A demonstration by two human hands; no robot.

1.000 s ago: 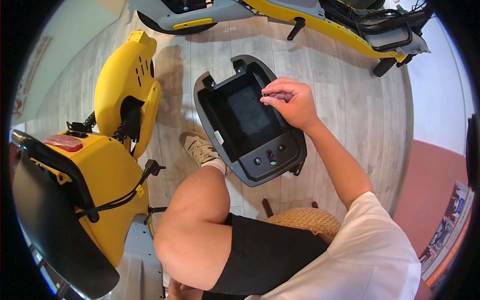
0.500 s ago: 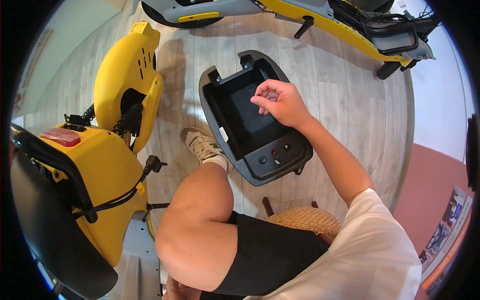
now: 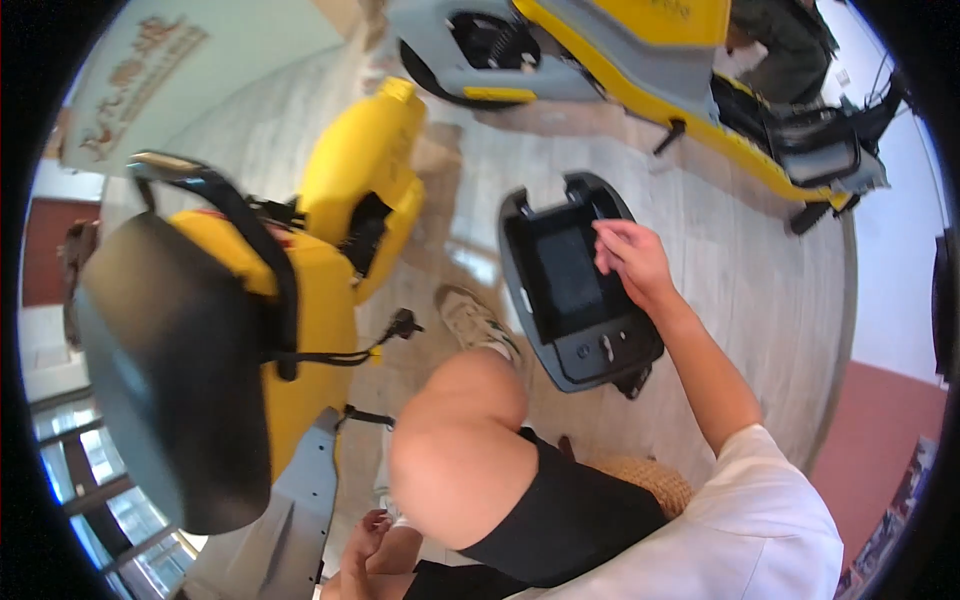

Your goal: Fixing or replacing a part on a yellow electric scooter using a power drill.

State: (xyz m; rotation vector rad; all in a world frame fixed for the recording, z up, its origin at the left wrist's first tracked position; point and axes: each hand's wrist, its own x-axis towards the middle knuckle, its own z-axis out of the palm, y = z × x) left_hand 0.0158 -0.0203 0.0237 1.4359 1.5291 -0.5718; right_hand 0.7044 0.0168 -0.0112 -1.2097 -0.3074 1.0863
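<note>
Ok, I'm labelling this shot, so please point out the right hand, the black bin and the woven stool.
Right hand (image 3: 636, 264), head view: middle of the hand.
Black bin (image 3: 565, 272), head view: bare inner floor.
Woven stool (image 3: 650, 483), head view: seat top.

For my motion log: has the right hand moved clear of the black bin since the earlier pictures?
No: judged against the black bin, the right hand still reaches over its right side; the whole view has shifted, carrying both rightward.
</note>
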